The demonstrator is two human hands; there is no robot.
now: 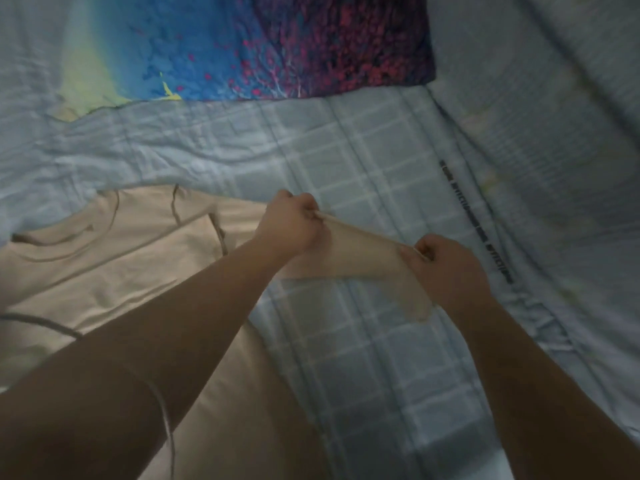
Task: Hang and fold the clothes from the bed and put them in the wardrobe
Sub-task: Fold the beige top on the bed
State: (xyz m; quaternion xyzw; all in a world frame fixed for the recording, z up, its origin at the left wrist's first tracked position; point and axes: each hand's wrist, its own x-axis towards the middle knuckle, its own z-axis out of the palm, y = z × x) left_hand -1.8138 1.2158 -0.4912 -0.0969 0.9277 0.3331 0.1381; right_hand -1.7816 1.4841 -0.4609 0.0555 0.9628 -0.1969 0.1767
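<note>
Beige shirt (121, 271) lies mostly flat on the L side of the bed, collar twd the left edge, a few creases across the body. One edge of it, prob. a sleeve or hem corner (can't tell which), is lifted off the bed and pulled taut betw. both hands. L hand (291, 223) pinches the far end of that edge, fingers curled tight round the fabric. R hand (446, 268) pinches the near end the same way, w/ a flap of fabric hanging below it. Hands are near each other but apart, both above the sheet (363, 150), which is pale blue w/ a light check and wrinkled at left. Thin grey cord (41, 322) runs over the shirt's lower part, partly hidden by the L forearm. Dark lettered strip (478, 223) runs along the sheet just right of the R hand; text too blurred to read. Bright blue-purple-pink cloth (277, 46) lies at the far side, well apart from the shirt.
</note>
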